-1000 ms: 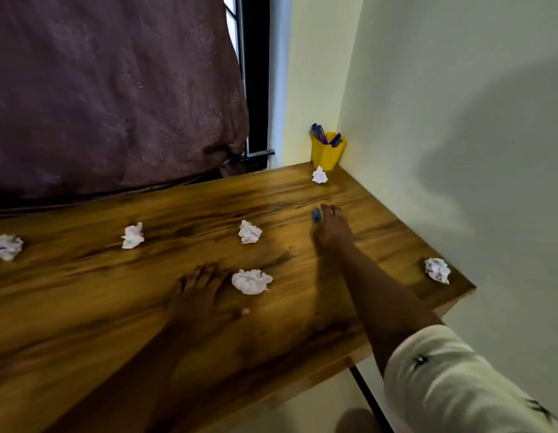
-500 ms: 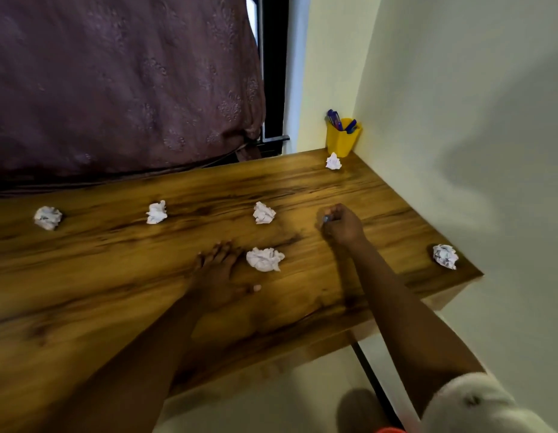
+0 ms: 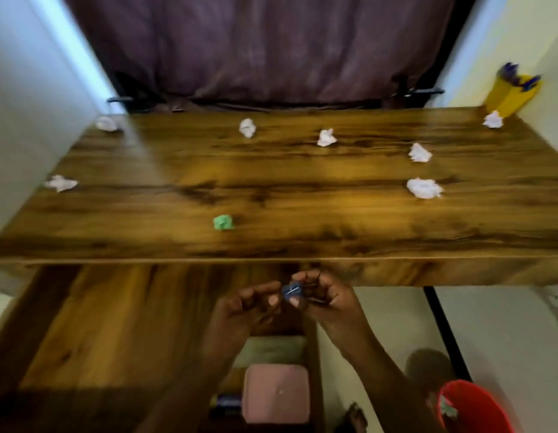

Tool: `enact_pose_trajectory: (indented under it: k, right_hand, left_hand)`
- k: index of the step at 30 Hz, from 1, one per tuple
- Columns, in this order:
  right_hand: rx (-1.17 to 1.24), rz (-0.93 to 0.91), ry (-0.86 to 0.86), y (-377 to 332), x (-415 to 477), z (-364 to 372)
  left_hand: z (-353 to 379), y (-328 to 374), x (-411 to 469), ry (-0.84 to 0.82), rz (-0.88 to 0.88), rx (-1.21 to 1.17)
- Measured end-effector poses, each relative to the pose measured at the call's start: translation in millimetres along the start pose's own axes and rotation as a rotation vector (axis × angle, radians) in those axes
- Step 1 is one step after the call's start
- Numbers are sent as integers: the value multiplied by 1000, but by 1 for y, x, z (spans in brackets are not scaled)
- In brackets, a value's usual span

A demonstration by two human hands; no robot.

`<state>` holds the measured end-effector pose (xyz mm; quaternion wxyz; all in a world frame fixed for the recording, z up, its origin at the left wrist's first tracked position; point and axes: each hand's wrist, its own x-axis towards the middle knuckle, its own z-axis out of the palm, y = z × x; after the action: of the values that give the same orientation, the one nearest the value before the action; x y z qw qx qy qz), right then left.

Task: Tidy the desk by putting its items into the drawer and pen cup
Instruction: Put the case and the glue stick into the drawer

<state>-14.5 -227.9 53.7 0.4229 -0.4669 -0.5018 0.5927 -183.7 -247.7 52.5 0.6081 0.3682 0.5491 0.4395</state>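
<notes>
Sharpener (image 3: 292, 291), small, blue, block-shaped: held in the air just in front of the counter (image 3: 302, 189) near edge, below its top surface, between both hands. A pale strip on its upper face runs diagonally, low at the left, high at the right; the long axis appears to follow that line. Blur hides which end carries the opening.

Right hand (image 3: 329, 303): fingers (image 3: 294, 303) curled, pinching the block from below and behind. Left hand (image 3: 244, 310): fingers curled, tips at the block's left edge; grip or mere contact cannot be told.

On the counter: green paper ball (image 3: 223, 222) near the front edge, white paper balls scattered behind, yellow pen cup (image 3: 505, 98) with blue pens at the far right corner.

Below the hands: pink square box (image 3: 276, 392)
</notes>
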Motion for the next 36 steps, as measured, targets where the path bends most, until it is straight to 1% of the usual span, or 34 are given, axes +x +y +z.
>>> enact_pose_trajectory:
  k: [1,4,7,9,12,13,15,16,17,19,21,23,27,28,30,32,34,35,36]
  right_hand:
    - [-74,12,-41,5,-3,23]
    - [-312,24,-144,17,-10,79]
    - [-691,-52,-210,33,-15,120]
    - [-881,-105,-242,41,-18,136]
    - [-1077,-128,-291,50,-20,150]
    - [-1152,-121,-310,53,-20,151]
    - [-1293,-89,-364,58,-19,149]
    - [-1368,-73,-399,61,-17,150]
    - [-1448,-66,-439,64,-16,152]
    - [-1610,-77,-514,70,-12,156]
    - [-1725,-101,-574,77,-11,162]
    - [-1797,-121,-613,82,-10,167]
    - [-1872,-75,-673,85,-9,168]
    - [-1852,-57,-652,79,-10,164]
    - [-1741,-70,-507,63,-16,150]
    - [-1569,-195,-231,53,-29,131]
    - [-1460,-298,-3,53,-50,114]
    - [-1438,-302,52,58,-63,108]
    - [-1424,-279,57,66,-77,107]
  left_hand:
    - [-19,-4,-11,34,22,1]
    - [-70,-19,-38,105,128,129]
    - [-112,-38,-53,151,164,243]
    - [-129,-48,-59,117,184,351]
    - [-152,-61,-69,12,189,549]
    - [-162,-67,-73,-30,178,685]
    - [-181,-86,-81,-101,254,1131]
    - [-189,-93,-87,-106,285,1292]
    - [-195,-98,-94,-82,289,1358]
    - [-201,-105,-103,-11,337,1376]
    - [-198,-105,-109,27,390,1432]
    - [-198,-106,-109,54,438,1440]
    - [-199,-102,-110,33,433,1408]
    - [-200,-102,-111,30,439,1405]
    - [-202,-105,-110,14,456,1389]
    - [-207,-110,-109,-60,490,1390]
    - [-214,-116,-114,-58,541,1427]
    - [-217,-119,-118,-36,550,1461]
    - [-219,-121,-121,-7,550,1500]
